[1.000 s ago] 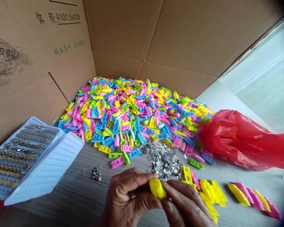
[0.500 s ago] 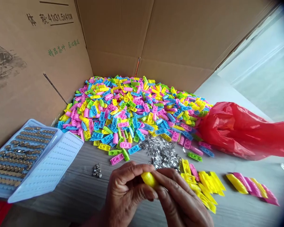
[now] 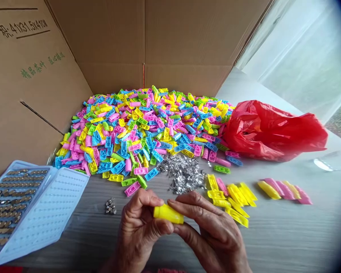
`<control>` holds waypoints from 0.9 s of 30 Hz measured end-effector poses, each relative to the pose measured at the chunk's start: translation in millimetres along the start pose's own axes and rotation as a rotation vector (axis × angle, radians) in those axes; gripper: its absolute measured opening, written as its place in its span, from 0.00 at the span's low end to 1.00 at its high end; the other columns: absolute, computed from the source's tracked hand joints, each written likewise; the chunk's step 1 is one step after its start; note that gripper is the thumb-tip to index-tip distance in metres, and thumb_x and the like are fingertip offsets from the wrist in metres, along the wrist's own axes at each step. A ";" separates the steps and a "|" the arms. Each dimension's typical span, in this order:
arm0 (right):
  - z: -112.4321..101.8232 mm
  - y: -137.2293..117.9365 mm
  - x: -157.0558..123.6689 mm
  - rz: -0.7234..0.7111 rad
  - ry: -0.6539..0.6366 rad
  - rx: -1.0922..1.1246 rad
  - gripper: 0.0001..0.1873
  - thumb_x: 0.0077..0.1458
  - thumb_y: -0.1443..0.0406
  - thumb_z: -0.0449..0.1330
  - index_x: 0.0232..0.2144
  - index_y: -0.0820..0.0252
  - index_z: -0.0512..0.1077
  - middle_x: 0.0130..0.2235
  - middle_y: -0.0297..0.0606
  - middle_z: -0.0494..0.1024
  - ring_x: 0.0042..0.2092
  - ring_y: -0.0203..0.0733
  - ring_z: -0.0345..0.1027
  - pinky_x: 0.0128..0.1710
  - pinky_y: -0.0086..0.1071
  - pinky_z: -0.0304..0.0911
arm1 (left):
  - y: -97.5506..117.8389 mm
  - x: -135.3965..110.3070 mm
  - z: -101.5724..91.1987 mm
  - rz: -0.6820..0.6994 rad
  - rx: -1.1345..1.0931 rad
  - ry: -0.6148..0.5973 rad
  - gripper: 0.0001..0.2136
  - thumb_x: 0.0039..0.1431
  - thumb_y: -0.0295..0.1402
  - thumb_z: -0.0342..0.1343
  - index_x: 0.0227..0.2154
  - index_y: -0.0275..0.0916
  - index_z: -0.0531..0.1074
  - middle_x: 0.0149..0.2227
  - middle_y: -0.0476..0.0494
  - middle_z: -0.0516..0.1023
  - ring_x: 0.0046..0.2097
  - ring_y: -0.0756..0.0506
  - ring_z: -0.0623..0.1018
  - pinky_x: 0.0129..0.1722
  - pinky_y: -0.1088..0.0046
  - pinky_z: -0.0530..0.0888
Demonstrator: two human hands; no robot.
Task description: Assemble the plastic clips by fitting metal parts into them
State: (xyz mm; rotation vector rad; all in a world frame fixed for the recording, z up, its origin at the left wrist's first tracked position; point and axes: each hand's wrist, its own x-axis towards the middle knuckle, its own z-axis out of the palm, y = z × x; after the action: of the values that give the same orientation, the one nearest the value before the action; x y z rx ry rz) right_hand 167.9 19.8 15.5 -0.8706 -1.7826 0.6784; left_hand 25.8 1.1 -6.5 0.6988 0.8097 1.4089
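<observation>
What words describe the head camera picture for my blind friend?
A left hand and a right hand hold a yellow plastic piece. Behind them, a big pile of bright plastic pieces lies against a cardboard box, beside a red plastic bag.

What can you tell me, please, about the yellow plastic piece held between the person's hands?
The yellow plastic piece is a smooth, glossy, bright sleeve that looks slightly tapered, with no markings visible. It lies nearly level, held between the left hand and the right hand, whose fingers touch it. Its underside cannot be seen.
</observation>
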 end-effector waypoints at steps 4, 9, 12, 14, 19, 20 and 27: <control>-2.7 6.3 -4.2 0.018 -0.006 0.034 0.13 0.55 0.68 0.61 0.45 0.57 0.75 0.33 0.40 0.78 0.33 0.39 0.74 0.30 0.29 0.71 | 0.6 1.6 -0.7 -0.061 0.028 -0.006 0.10 0.44 0.33 0.69 0.29 0.42 0.75 0.27 0.54 0.70 0.28 0.54 0.70 0.27 0.82 0.69; -10.2 13.7 -8.1 0.126 -0.114 0.155 0.16 0.56 0.70 0.60 0.47 0.51 0.73 0.37 0.38 0.76 0.38 0.39 0.72 0.36 0.29 0.70 | 5.4 5.9 0.3 -0.192 0.006 -0.130 0.16 0.42 0.39 0.69 0.33 0.40 0.73 0.28 0.50 0.75 0.27 0.51 0.76 0.24 0.80 0.70; -9.5 17.6 -12.0 0.247 -0.054 0.294 0.22 0.54 0.67 0.63 0.51 0.47 0.70 0.37 0.36 0.75 0.38 0.39 0.69 0.39 0.32 0.69 | 6.6 6.2 2.4 -0.160 0.065 -0.080 0.06 0.51 0.35 0.64 0.30 0.40 0.73 0.28 0.51 0.74 0.25 0.52 0.76 0.21 0.82 0.68; -6.0 19.9 -14.8 0.383 0.055 0.455 0.28 0.50 0.61 0.67 0.53 0.46 0.68 0.37 0.35 0.74 0.38 0.38 0.68 0.40 0.32 0.68 | 6.7 5.1 4.1 -0.092 0.127 -0.039 0.04 0.53 0.31 0.63 0.29 0.42 0.73 0.31 0.51 0.75 0.25 0.53 0.76 0.21 0.82 0.69; 5.6 20.1 -18.1 0.652 0.166 0.917 0.20 0.45 0.57 0.69 0.42 0.52 0.76 0.29 0.33 0.74 0.31 0.34 0.67 0.33 0.26 0.66 | 6.2 3.2 8.6 0.148 0.382 -0.039 0.07 0.54 0.23 0.60 0.30 0.44 0.73 0.38 0.49 0.75 0.37 0.49 0.78 0.36 0.76 0.75; 7.4 19.2 -18.1 0.680 0.177 0.980 0.17 0.45 0.58 0.69 0.39 0.53 0.77 0.29 0.33 0.74 0.31 0.34 0.67 0.33 0.26 0.66 | 5.9 3.6 9.6 0.192 0.419 -0.052 0.09 0.54 0.22 0.59 0.31 0.45 0.73 0.38 0.50 0.75 0.39 0.48 0.77 0.39 0.74 0.76; 1.0 17.3 -16.3 0.706 0.153 1.012 0.09 0.46 0.62 0.69 0.33 0.55 0.77 0.30 0.33 0.77 0.33 0.36 0.70 0.35 0.28 0.67 | 9.0 5.4 13.8 0.127 0.503 -0.191 0.15 0.55 0.25 0.59 0.43 0.51 0.77 0.40 0.47 0.73 0.42 0.45 0.77 0.41 0.73 0.76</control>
State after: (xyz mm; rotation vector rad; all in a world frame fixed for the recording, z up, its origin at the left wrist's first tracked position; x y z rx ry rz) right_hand 175.3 16.7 -6.9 -0.7611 -0.7412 1.7050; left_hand 32.0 7.7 8.3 1.2705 0.9905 1.2319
